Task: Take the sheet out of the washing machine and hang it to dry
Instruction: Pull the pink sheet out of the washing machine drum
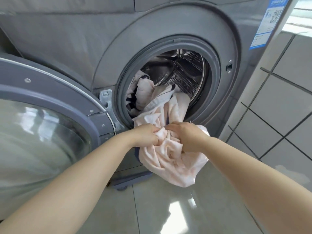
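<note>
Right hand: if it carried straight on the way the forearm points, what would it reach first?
The right hand already grips the pink sheet. Pushed on, up and leftward, it would likely meet more of that sheet trailing over the door seal, then the drum; depth is uncertain.

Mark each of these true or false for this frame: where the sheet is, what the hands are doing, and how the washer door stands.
1. Both hands grip the sheet. True: the left hand and the right hand each bunch the pale pink sheet in curled fingers.
2. The sheet is fully out of the drum. False: part of it still trails back into the drum.
3. The washer door is closed. False: the door is swung open to the left.
4. A label is stuck on the machine's upper right corner. True: a blue and white label is there.
5. The sheet lies spread on the floor. False: it hangs bunched above the floor.
</note>
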